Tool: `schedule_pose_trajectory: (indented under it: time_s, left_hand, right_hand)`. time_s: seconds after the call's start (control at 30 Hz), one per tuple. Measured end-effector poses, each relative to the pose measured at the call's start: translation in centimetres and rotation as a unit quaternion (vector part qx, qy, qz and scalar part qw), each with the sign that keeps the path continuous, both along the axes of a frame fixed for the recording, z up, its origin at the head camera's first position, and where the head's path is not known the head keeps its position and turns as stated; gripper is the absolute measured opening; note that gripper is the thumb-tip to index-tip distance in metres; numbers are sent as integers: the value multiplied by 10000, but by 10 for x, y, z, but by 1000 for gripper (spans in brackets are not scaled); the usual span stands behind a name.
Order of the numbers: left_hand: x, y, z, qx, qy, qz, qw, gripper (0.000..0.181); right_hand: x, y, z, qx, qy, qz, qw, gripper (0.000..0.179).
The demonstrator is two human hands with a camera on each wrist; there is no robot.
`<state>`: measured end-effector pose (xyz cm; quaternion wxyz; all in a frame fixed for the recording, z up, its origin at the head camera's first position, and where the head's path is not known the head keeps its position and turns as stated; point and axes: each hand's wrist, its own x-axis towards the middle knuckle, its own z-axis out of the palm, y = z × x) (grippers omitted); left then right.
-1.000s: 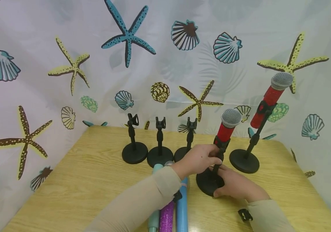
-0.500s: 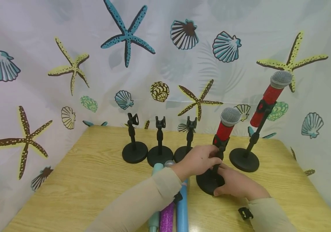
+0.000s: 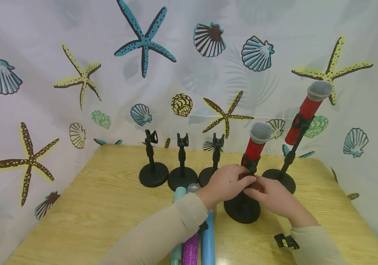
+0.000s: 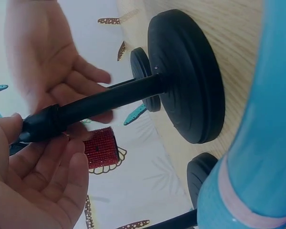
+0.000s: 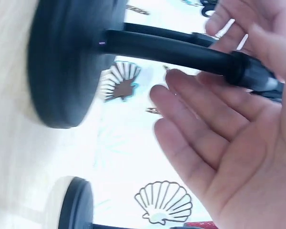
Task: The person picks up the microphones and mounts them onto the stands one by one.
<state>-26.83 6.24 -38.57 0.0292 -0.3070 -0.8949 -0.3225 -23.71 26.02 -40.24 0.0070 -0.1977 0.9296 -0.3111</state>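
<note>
A black microphone stand (image 3: 242, 211) bears a red, sparkly microphone (image 3: 254, 150) with a silver mesh head, tilted in its clip. My left hand (image 3: 227, 182) grips the upper part of the stand's pole just under the clip. On the other side, my right hand (image 3: 275, 195) has its thumb and fingers around the pole at nearly the same height, well above the round base. Seen from the left wrist, the pole (image 4: 109, 101) runs from the base up to the collar (image 4: 43, 123) between both hands. The left wrist view shows the right fingers behind the pole.
Another stand (image 3: 286, 162) with a red microphone (image 3: 309, 108) is at the right. Three stands with bare clips, including the left one (image 3: 152, 173), line the back. In front lie a teal tube (image 3: 176, 252), a purple glittery microphone (image 3: 190, 250) and a blue tube (image 3: 207, 243).
My right hand has left the stand's base and moved up to the upper pole, beside the left hand. The microphone has shifted slightly left; the left hand keeps its grip.
</note>
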Motion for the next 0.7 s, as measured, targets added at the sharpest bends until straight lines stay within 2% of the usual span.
schedule_pose_trajectory:
  time_s: [0.13, 0.3, 0.5, 0.7]
  left_hand:
    - [0, 0, 3, 170, 8, 45, 9998, 27]
    - [0, 0, 6, 151, 268, 194, 9993, 22]
    - [1, 2, 10, -118, 720, 345, 9967, 20]
    - [1, 3, 26, 133, 1118, 357, 9930, 22]
  right_hand:
    - [4, -3, 11, -274, 315, -313, 9986, 43]
    - [4, -6, 11, -334, 466, -597, 9966, 42]
    - [5, -9, 7, -199, 716, -667, 9950, 36]
    - [5, -8, 8, -182, 725, -662, 9950, 36]
